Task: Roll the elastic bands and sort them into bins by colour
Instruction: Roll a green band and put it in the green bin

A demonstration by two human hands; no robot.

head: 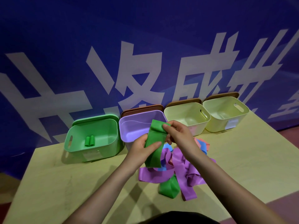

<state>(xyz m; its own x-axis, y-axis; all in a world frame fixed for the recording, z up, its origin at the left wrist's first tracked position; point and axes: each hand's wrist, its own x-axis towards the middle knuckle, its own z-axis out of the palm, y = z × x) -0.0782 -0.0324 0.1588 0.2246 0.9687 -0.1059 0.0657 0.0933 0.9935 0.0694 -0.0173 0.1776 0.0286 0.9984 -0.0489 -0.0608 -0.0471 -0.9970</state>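
Two rolled green bands [89, 141] are seen in the green bin [77, 143]. Above the surface [64, 183], a green band [155, 143] is gripped at its middle by the left hand [144, 147], while its folded top is pinched by the right hand [177, 134]. The pile of bands [176, 168] lies beneath.

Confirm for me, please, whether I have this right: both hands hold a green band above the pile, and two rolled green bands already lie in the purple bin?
Not quite. The head view shows the two rolled green bands in the green bin, not the purple bin. The rest stands: left hand and right hand hold a green band above the pile.
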